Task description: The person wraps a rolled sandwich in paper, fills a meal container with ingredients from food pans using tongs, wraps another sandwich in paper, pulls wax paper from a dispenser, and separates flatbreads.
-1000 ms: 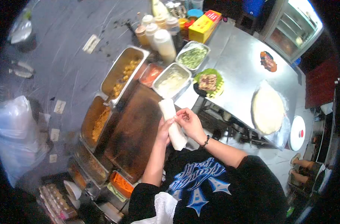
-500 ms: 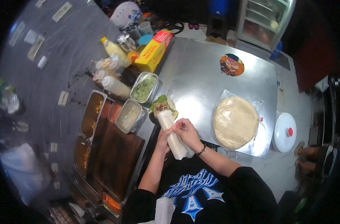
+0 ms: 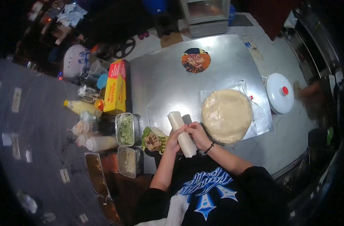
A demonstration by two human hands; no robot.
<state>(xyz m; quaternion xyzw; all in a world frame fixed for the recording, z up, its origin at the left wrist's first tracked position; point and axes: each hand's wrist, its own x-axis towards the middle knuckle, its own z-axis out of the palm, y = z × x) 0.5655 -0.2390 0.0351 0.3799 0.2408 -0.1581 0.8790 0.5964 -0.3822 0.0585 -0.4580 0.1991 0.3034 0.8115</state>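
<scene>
A roll wrapped in white paper [image 3: 175,119] slants in front of my chest, over the near edge of the steel table. My left hand [image 3: 174,139] is closed around its left side. At the roll's middle, the fingers of my right hand [image 3: 199,135] pinch the paper, close to my left fingertips. Just left of my hands lies a flatbread topped with leaves and chopped filling [image 3: 153,142], on a dark round surface. To the right, a stack of round pale flatbreads [image 3: 226,116] sits in a clear plastic bag.
A yellow wax paper box [image 3: 115,88], a tub of shredded greens [image 3: 125,130], a tub of pale chopped food [image 3: 127,162] and squeeze bottles [image 3: 100,144] line the left side. A round colourful picture [image 3: 195,60] is on the steel table [image 3: 160,83]. Beyond its right edge is a white lidded pot [image 3: 279,93].
My view has turned to the right. The paper roll, still in both hands, no longer overlaps the topped flatbread and is now to its right.
</scene>
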